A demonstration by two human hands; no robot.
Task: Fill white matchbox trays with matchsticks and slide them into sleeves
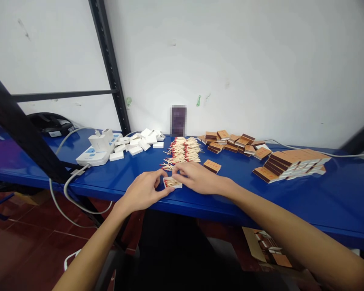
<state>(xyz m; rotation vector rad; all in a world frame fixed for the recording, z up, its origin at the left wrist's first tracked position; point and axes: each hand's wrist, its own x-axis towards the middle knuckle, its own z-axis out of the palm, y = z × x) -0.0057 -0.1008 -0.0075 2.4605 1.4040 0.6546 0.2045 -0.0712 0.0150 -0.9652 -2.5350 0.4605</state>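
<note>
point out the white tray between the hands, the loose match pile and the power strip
white tray [178, 186]: head view, on its near wall
match pile [180, 151]: head view, on the matchsticks around its middle
power strip [101, 156]: head view, on its white casing

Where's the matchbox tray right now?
Head view, just left of centre: the matchbox tray is between the left hand and right hand, nearer than the loose matches.

Single head-worn view, taken from above the person's lap [172, 242] and facing forward and downward. The left hand [144, 189] and right hand [197, 177] occupy the centre at close range; the blue worktop [321, 198] crosses the middle, with the white wall [245, 60] beyond and red floor tiles [27, 246] below.
</note>
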